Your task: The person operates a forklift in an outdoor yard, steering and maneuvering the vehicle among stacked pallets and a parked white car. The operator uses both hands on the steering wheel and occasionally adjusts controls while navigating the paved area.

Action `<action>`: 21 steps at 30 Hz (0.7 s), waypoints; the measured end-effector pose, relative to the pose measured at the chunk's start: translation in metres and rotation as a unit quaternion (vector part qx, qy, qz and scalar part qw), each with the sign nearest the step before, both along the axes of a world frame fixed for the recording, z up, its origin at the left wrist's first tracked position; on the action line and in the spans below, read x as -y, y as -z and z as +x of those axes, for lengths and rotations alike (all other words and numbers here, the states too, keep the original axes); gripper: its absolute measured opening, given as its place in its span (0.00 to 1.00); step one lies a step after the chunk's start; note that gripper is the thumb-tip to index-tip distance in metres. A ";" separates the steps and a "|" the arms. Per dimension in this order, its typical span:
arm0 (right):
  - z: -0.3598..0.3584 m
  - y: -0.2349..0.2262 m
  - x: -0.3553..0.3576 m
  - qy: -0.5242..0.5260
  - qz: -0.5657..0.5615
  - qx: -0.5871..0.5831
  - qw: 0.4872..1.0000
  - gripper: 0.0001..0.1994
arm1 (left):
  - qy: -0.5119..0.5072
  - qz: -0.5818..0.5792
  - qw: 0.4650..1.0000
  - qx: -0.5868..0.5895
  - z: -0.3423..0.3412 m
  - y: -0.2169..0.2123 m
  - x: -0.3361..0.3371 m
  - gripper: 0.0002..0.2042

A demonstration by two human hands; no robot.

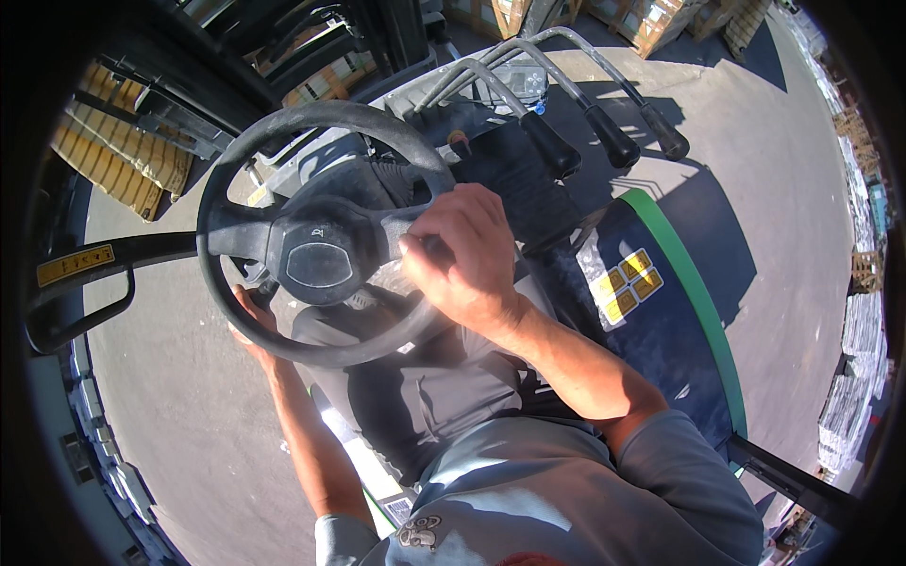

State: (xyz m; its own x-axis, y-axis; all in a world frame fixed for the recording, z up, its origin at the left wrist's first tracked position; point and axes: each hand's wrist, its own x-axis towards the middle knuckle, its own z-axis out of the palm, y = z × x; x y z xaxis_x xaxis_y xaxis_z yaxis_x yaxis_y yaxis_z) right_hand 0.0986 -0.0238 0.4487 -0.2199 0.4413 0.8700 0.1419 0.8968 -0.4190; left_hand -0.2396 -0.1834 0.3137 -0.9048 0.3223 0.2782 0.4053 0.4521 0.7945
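Observation:
In front of me is a black steering wheel point(326, 357), dusty on its rim, with a round hub at its centre. My right hand point(462, 255) is closed over the right side of the wheel, hiding part of the rim and spoke. Below the left part of the rim, my left hand point(253, 325) curls at a dark lever knob point(267, 292); the rim partly covers its fingers. Three bent levers with black grips, the nearest being a black-gripped lever point(552, 149), rise ahead and to the right, with neither hand on them.
Dark mast uprights point(377, 57) stand ahead. Wooden crates point(665, 24) sit at the far right, and a wood-sided stack point(118, 141) at the far left. A green-edged side panel point(694, 302) with yellow warning labels lies to my right. White stacks point(849, 396) line the right edge.

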 end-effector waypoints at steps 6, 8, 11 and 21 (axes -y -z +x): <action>0.000 -0.001 0.000 0.003 0.001 -0.001 1.000 0.12 | 0.001 -0.045 0.992 -0.114 0.019 -0.012 0.000 0.25; 0.000 -0.001 0.001 0.005 0.000 -0.001 1.000 0.12 | 0.002 -0.068 0.979 -0.190 0.023 -0.013 -0.001 0.26; 0.001 -0.002 0.002 0.005 0.000 -0.001 1.000 0.12 | 0.008 -0.051 0.993 -0.111 0.014 -0.024 -0.007 0.24; 0.001 -0.001 0.002 0.006 0.006 -0.010 1.000 0.12 | 0.025 0.017 0.998 -0.060 -0.004 -0.026 -0.012 0.26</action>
State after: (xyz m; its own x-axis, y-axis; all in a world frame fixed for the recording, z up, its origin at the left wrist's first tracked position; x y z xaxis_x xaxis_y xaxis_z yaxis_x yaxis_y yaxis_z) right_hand 0.0994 -0.0253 0.4498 -0.1972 0.4338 0.8791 0.1433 0.8999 -0.4119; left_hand -0.2436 -0.1711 0.3396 -0.8472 0.3543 0.3959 0.5203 0.4024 0.7532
